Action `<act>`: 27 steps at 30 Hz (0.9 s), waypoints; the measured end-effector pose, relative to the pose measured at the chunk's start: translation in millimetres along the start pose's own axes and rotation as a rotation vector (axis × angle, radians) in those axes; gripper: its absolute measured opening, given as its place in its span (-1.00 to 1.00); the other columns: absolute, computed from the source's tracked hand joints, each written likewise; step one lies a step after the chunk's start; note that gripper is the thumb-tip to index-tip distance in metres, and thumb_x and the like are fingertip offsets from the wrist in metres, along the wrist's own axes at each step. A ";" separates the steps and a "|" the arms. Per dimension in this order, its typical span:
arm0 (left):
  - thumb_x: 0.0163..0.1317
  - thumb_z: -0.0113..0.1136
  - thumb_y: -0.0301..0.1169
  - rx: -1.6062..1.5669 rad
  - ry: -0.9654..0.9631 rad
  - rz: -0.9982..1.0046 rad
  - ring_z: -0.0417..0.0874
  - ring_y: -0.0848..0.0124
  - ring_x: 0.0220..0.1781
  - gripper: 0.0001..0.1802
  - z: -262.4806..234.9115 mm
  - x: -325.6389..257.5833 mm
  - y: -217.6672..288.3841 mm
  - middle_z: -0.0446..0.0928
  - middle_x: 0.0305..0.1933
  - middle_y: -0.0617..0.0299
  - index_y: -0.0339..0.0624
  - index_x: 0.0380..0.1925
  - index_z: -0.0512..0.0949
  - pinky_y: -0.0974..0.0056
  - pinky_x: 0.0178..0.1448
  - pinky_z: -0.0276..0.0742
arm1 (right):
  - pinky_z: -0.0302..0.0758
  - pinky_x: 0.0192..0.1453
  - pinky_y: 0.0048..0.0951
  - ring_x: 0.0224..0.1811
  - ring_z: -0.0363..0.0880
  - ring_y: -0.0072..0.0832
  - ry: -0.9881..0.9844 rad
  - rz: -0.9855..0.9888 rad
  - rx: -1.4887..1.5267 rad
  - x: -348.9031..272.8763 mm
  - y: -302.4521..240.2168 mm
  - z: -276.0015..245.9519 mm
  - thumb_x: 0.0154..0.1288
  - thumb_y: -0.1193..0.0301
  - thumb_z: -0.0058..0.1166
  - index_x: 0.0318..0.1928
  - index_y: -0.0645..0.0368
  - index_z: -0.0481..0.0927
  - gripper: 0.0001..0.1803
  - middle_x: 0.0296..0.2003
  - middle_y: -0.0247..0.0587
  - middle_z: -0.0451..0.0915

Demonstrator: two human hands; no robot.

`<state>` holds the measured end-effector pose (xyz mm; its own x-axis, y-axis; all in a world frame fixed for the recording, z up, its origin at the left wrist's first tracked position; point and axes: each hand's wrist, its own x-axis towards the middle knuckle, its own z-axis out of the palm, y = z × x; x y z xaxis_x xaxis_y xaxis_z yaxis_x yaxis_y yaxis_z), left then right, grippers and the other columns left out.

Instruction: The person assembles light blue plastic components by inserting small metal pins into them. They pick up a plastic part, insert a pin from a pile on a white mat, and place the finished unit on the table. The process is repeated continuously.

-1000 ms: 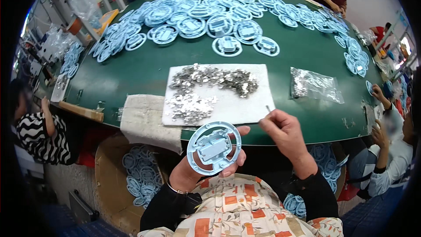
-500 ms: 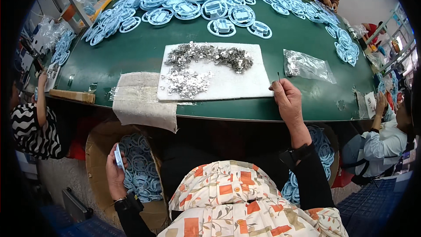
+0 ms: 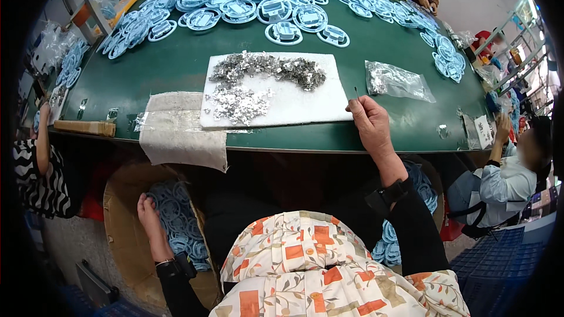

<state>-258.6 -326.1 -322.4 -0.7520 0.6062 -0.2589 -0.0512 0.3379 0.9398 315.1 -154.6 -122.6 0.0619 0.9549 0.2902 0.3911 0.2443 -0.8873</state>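
My left hand (image 3: pixel 150 218) is over the cardboard box (image 3: pixel 120 220) at the lower left, its fingers loosely spread beside the pile of light-blue plastic rings (image 3: pixel 179 220) inside. I see no separate part held in it. At the table's front edge, my right hand (image 3: pixel 373 124) pinches a thin dark stick (image 3: pixel 356 92), its tip pointing up. Just left of that hand lies a white foam board (image 3: pixel 299 105). Small silvery metal pieces (image 3: pixel 241 104) are heaped on it, with a darker heap along its far side.
Light-blue oval plastic parts (image 3: pixel 238 9) cover the far side of the green table (image 3: pixel 176 73). A clear bag (image 3: pixel 399 82) lies right of the board, a pale cloth (image 3: pixel 182 141) hangs over the front edge. Another box of blue parts (image 3: pixel 388 240) stands lower right. Co-workers sit on both sides.
My left hand has lowered its fingers toward the box, and the blue plastic part it held no longer shows in it. The right hand keeps its pinch. The whole view has shifted slightly.
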 end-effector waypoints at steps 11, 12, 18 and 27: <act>0.38 0.16 -0.28 -0.127 -0.066 0.113 0.50 0.60 -0.04 -0.57 30.6 -23.1 61.5 0.58 -0.03 0.41 -0.04 0.23 0.52 0.40 -0.02 0.33 | 0.21 -0.43 -0.57 -0.51 0.20 -0.76 0.026 0.002 -0.034 1.0 -2.0 2.3 0.51 0.26 0.14 -0.34 0.27 0.62 -0.67 -0.61 -0.56 0.32; 0.38 0.16 -0.28 -0.139 -0.065 0.112 0.49 0.60 -0.05 -0.58 29.5 -28.1 62.8 0.58 -0.03 0.41 -0.04 0.22 0.52 0.40 -0.02 0.34 | 0.21 -0.44 -0.57 -0.51 0.21 -0.76 0.029 -0.007 -0.044 0.7 -3.6 3.1 0.51 0.26 0.14 -0.35 0.27 0.62 -0.66 -0.61 -0.56 0.33; 0.37 0.16 -0.31 -0.162 -0.027 0.088 0.49 0.62 -0.06 -0.59 28.6 -53.5 74.7 0.58 -0.06 0.42 -0.04 0.21 0.53 0.42 -0.04 0.34 | 0.26 -0.44 -0.53 -0.53 0.24 -0.73 0.062 -0.086 -0.096 2.2 -4.4 2.5 0.50 0.24 0.15 -0.37 0.29 0.61 -0.64 -0.64 -0.47 0.35; 0.47 0.05 -0.36 -0.236 0.020 0.327 0.49 0.62 -0.06 -0.66 44.5 -79.9 129.3 0.53 -0.11 0.42 -0.09 0.20 0.51 0.41 0.02 0.38 | 0.24 -0.46 -0.52 -0.55 0.24 -0.73 0.066 -0.108 -0.091 -0.1 0.3 2.6 0.49 0.27 0.15 -0.35 0.29 0.63 -0.66 -0.66 -0.46 0.33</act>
<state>-175.8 -298.8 -190.1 -0.7659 0.6398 0.0641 0.0448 -0.0462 0.9979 312.9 -154.1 -123.8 0.0742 0.9100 0.4080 0.4801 0.3260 -0.8144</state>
